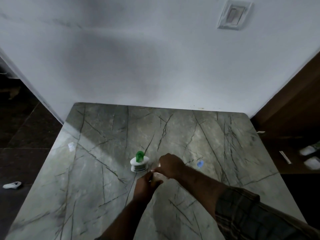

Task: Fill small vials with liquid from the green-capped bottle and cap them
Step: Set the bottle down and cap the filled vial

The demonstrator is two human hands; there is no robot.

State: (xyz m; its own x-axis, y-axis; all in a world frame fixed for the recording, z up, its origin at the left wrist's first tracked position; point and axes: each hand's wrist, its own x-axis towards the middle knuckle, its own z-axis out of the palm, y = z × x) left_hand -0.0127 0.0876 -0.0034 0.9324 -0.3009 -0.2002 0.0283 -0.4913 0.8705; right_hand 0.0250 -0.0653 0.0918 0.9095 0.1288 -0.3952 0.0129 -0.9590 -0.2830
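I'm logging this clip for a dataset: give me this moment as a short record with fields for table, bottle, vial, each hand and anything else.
table: grey veined stone table against a white wall
bottle: white bottle, green cap on, upright, left of the hands, untouched
vial: small clear vial between both hands, blurred
left hand: grips the vial from below
right hand: pinches the vial's top; cap not discernible
other: small blue item right of the hands

Two hands (pixel 145 185) (pixel 170 166), one green-capped bottle (pixel 139 162), one vial (pixel 156 175), one small blue object (pixel 200 164).
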